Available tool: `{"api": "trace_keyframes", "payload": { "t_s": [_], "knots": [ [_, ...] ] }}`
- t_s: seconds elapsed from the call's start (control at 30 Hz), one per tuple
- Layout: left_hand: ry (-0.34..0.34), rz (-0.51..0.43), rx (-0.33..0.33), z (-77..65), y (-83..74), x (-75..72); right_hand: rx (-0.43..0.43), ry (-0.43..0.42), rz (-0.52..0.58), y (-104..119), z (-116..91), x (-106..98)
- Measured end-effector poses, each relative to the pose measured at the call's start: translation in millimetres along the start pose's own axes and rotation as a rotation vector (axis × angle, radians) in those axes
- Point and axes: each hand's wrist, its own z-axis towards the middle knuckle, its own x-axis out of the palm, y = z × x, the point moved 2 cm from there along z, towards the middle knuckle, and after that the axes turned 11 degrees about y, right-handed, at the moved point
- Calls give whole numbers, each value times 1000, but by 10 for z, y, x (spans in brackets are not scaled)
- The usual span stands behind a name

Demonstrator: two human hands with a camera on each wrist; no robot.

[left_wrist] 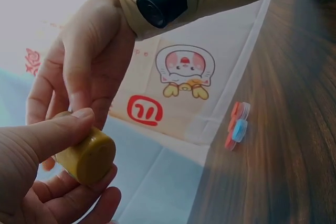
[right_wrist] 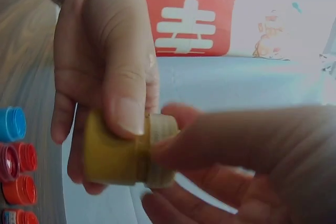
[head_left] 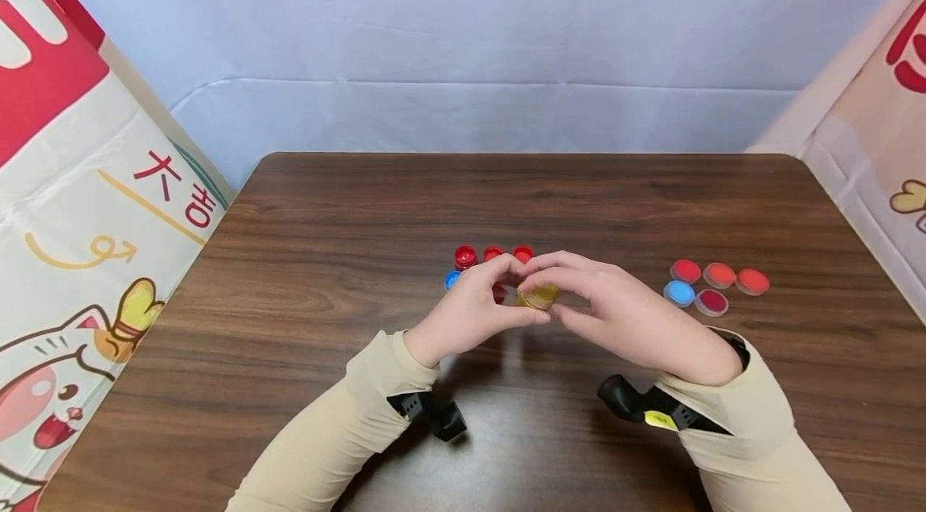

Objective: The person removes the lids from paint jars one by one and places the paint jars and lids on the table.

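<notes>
Both hands meet over the middle of the table around a small yellow paint jar (head_left: pixel 538 297). My left hand (head_left: pixel 470 307) grips the jar's yellow body (right_wrist: pixel 110 156) between thumb and fingers. At the other end, my right hand (head_left: pixel 622 307) pinches the ribbed, pale lid (right_wrist: pixel 164 124), which sits on the jar's mouth. The left wrist view shows the jar's rounded base (left_wrist: pixel 97 158) facing the camera, held off the table. Just behind the left hand stand several small red paint jars (head_left: pixel 465 257) and a blue paint jar (head_left: pixel 452 280), partly hidden by the fingers.
To the right on the brown wooden table (head_left: pixel 347 215) lies a group of round lids: several red ones (head_left: pixel 719 275), a blue lid (head_left: pixel 679 292) and a dark red lid (head_left: pixel 712 302). White cloth (head_left: pixel 470 30) hangs behind the table, with printed banners (head_left: pixel 72 255) at both sides.
</notes>
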Motion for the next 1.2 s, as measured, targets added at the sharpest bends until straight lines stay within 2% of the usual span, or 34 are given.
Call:
{"api": "trace_keyframes", "payload": {
  "t_s": [0.07, 0.13, 0.3, 0.37, 0.43, 0.5, 0.6, 0.73, 0.83, 0.93, 1.1, 1.2],
  "knots": [
    [-1, -9, 8, -1, -1, -6, -13, 0, 32, 14, 2, 4],
    [-9, -5, 18, 0, -9, -13, 10, -37, 45, 21, 12, 8],
    [-10, -10, 14, 5, -6, -4, 204, -196, -58, -9, 61, 43],
    [-8, -11, 7, 8, 0, 5, 265, -214, -96, -22, 75, 63],
    [-10, 8, 5, 13, 6, 9, 278, -202, -110, -21, 79, 71],
    [-19, 43, 4, 20, 15, 6, 253, -175, -110, -17, 73, 72],
    [-31, 88, 4, 26, 31, -4, 164, -136, -104, -11, 50, 55],
    [-26, 79, 6, 13, 42, -9, 22, -77, -68, -15, 23, 32],
    [-15, 72, -2, 7, 40, -7, -16, -35, -16, 1, 12, 16],
    [-20, 85, -13, 12, 37, -9, 61, -57, 11, 9, 20, 10],
    [-49, 121, -13, 14, 34, 8, 311, -140, -66, -30, 77, 54],
    [-64, 161, 9, 23, 42, 31, 353, -133, -94, -44, 95, 90]
  ]
}}
